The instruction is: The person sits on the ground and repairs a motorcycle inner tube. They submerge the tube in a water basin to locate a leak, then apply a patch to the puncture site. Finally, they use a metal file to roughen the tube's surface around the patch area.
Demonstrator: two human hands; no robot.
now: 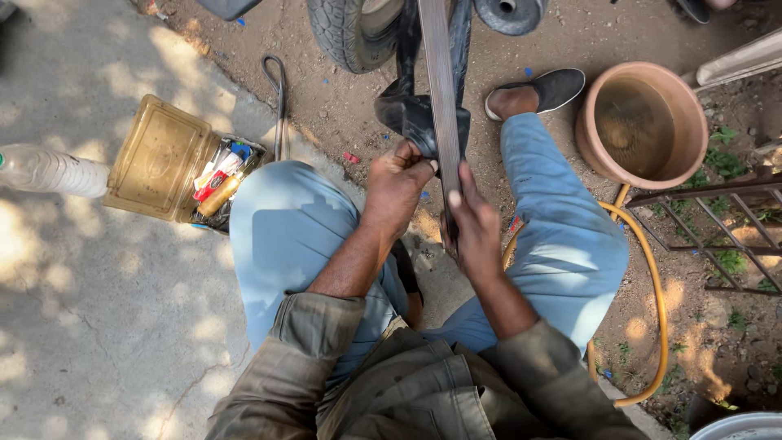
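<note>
Both our hands are closed: our left hand grips the folded black inner tube, our right hand pinches the flat metal strip running up toward the tyre. Far right, we see a terracotta pot holding murky water. Left, an open yellow tin spills small tubes and patches beside a plastic bottle.
</note>
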